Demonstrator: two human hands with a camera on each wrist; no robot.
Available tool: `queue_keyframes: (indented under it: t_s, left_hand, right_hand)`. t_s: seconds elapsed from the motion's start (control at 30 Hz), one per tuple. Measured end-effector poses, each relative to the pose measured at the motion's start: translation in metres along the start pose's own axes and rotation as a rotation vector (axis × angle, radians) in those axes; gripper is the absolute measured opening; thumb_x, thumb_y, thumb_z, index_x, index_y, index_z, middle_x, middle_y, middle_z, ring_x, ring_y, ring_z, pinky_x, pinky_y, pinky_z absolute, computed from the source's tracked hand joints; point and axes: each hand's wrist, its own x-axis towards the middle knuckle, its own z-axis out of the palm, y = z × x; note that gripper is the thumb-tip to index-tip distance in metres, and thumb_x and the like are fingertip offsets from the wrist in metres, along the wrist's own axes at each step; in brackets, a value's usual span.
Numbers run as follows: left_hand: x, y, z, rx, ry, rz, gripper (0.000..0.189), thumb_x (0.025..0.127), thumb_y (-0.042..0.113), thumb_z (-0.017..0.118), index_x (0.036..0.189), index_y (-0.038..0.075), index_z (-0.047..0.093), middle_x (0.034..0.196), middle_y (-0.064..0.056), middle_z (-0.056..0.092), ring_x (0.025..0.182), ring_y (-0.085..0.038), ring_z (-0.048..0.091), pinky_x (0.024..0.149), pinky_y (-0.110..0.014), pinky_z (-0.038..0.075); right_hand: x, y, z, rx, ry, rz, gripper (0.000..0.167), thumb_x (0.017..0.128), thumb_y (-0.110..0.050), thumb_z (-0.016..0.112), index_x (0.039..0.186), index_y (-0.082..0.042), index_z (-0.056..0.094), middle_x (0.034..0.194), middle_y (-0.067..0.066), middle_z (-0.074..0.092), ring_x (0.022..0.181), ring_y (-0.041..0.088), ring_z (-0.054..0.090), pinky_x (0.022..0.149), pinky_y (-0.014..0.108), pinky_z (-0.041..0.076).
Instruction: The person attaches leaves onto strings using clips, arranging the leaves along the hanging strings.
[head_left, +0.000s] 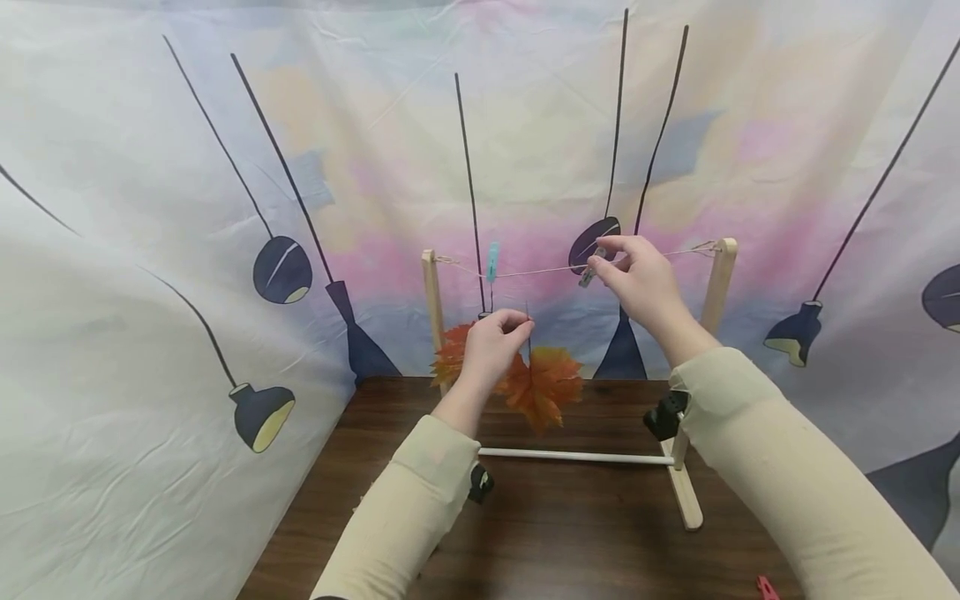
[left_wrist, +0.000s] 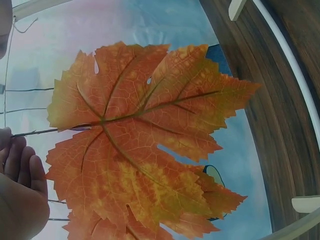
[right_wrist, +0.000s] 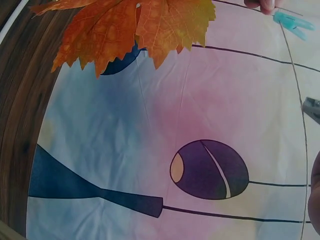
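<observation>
My left hand (head_left: 492,342) pinches the thin stem of an orange artificial maple leaf (head_left: 546,385), which hangs below the fingertips. In the left wrist view this leaf (left_wrist: 135,120) spreads wide, with its stem running to the fingers. My right hand (head_left: 643,279) pinches a greyish clothespin (head_left: 587,277) at the string (head_left: 540,272); only the pin's tip (right_wrist: 311,107) shows in the right wrist view. A teal clothespin (head_left: 492,262) sits on the string further left. Another orange leaf (head_left: 450,348) is partly hidden behind my left hand.
Wooden posts (head_left: 720,279) hold the string at both ends, and a white rod (head_left: 577,456) joins them low down. The frame's foot (head_left: 684,492) stands on the brown table (head_left: 555,533). A red clothespin (head_left: 767,588) lies at the near edge. Behind hangs a painted cloth (head_left: 540,167).
</observation>
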Motion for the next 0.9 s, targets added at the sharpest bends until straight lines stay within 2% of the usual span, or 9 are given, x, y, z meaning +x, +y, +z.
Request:
queue_keyframes:
  t_s: [0.23, 0.37, 0.47, 0.67, 0.9]
  left_hand:
    - [0.008, 0.001, 0.006, 0.027, 0.005, -0.003, 0.017, 0.091, 0.026, 0.063, 0.101, 0.014, 0.07, 0.095, 0.001, 0.067, 0.087, -0.015, 0.061, 0.077, -0.032, 0.05]
    - [0.014, 0.002, 0.008, 0.047, 0.023, 0.004, 0.018, 0.09, 0.026, 0.063, 0.101, 0.013, 0.07, 0.094, 0.002, 0.067, 0.086, -0.014, 0.061, 0.077, -0.032, 0.05]
    - [0.018, 0.007, 0.011, 0.065, 0.025, 0.018, 0.017, 0.091, 0.025, 0.063, 0.102, 0.013, 0.069, 0.094, 0.002, 0.067, 0.086, -0.014, 0.061, 0.076, -0.032, 0.05]
    - [0.025, 0.016, 0.018, 0.128, 0.018, 0.052, 0.018, 0.092, 0.023, 0.062, 0.102, 0.012, 0.07, 0.096, 0.0, 0.067, 0.087, -0.015, 0.061, 0.077, -0.031, 0.05]
    - [0.032, 0.016, 0.025, 0.158, 0.05, 0.059, 0.015, 0.092, 0.022, 0.062, 0.1, 0.012, 0.069, 0.093, 0.001, 0.067, 0.085, -0.014, 0.06, 0.075, -0.03, 0.049]
  right_hand:
    - [0.005, -0.003, 0.002, 0.011, -0.015, 0.008, 0.042, 0.094, -0.028, 0.057, 0.13, -0.007, 0.054, 0.113, 0.011, 0.053, 0.078, 0.022, 0.059, 0.06, 0.032, 0.043]
    - [0.008, -0.006, 0.002, 0.04, -0.013, 0.005, 0.041, 0.095, -0.027, 0.057, 0.13, -0.007, 0.054, 0.115, 0.01, 0.052, 0.083, 0.021, 0.056, 0.065, 0.033, 0.043]
    - [0.011, -0.009, 0.004, 0.053, -0.002, -0.005, 0.039, 0.094, -0.025, 0.057, 0.129, -0.008, 0.055, 0.114, 0.009, 0.052, 0.084, 0.02, 0.053, 0.067, 0.034, 0.041]
    - [0.016, -0.015, 0.01, 0.044, 0.012, 0.01, 0.036, 0.095, -0.025, 0.056, 0.128, -0.01, 0.056, 0.105, 0.008, 0.054, 0.081, 0.02, 0.055, 0.064, 0.033, 0.041]
    - [0.022, -0.02, 0.017, 0.068, 0.015, 0.005, 0.035, 0.095, -0.026, 0.056, 0.127, -0.01, 0.056, 0.102, 0.008, 0.055, 0.08, 0.021, 0.056, 0.064, 0.032, 0.044]
